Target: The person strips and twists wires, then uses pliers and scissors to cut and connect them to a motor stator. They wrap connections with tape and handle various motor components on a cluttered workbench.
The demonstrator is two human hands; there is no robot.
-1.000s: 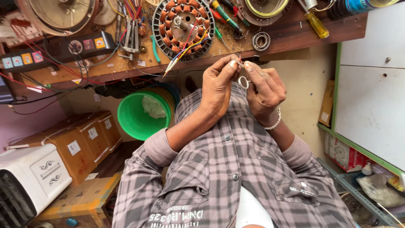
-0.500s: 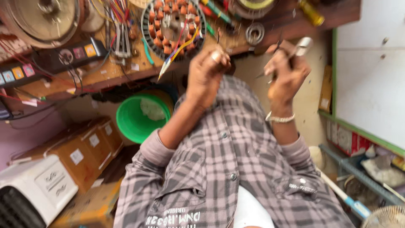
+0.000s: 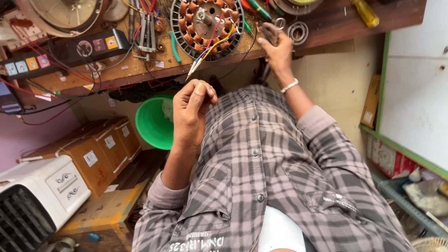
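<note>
1. head view looks down over a checked shirt [image 3: 280, 186] to a wooden bench [image 3: 326, 23] along the top edge.
2. left hand [image 3: 193, 109] is raised in front of the chest, fingers curled narrow with thumb against forefinger, as if pinching something fine; whether it holds a wire i cannot tell.
3. right hand [image 3: 277, 49] reaches to the bench edge at 12 o'clock, fingers bent down onto the wood just beside a small metal ring [image 3: 280, 22]; whether it grips anything i cannot tell.
4. stator [image 3: 207, 23], round with copper coils, lies on the bench at 11 o'clock from the right hand, near but apart. its coloured leads [image 3: 210, 51] hang over the bench edge toward the left hand.
5. green tub [image 3: 154, 123] sits below the bench at 9 o'clock from the left hand; pliers [image 3: 147, 30] and a socket strip [image 3: 70, 49] lie further left.
6. risk, as i judge it: the loose leads dangle bare-tipped near the left hand, so a snag could tug the stator toward the edge; small rings near the right hand could be knocked off the bench.
</note>
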